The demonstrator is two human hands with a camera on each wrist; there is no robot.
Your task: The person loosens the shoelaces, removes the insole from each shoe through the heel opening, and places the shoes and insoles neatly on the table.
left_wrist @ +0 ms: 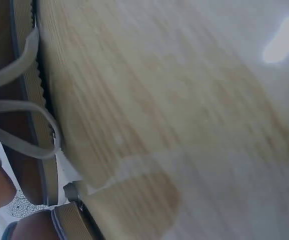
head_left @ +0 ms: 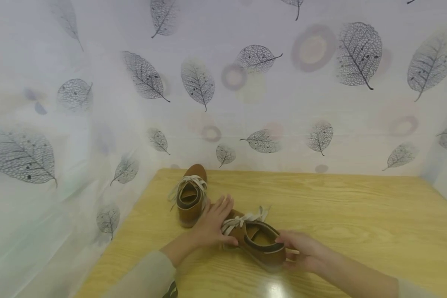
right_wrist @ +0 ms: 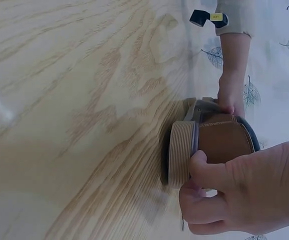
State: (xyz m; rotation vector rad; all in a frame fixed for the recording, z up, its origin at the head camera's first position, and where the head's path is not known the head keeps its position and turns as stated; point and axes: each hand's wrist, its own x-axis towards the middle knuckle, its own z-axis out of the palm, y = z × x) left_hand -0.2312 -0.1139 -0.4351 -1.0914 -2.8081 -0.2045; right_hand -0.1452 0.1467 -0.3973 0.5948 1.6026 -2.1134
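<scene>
A brown lace-up shoe (head_left: 266,253) with pale laces points its toe toward the far left of the table. My right hand (head_left: 303,250) grips its heel, thumb at the padded collar and fingers against the back. Across the toe end lies my left hand (head_left: 212,225), fingers spread on the far side and thumb along the near side, holding it there. The right wrist view shows the heel, the ribbed tan sole (right_wrist: 181,155) and my curled right fingers (right_wrist: 204,202). Its matching shoe (head_left: 191,213) stands just left of my left fingers, toe pointing away, laces hanging loose.
The wood-grain table (head_left: 339,207) reaches to a pale leaf-printed curtain (head_left: 264,103) behind it and along the left side. A black device with a yellow label (right_wrist: 209,19) is worn at my left sleeve. Light glares off the table's near edge.
</scene>
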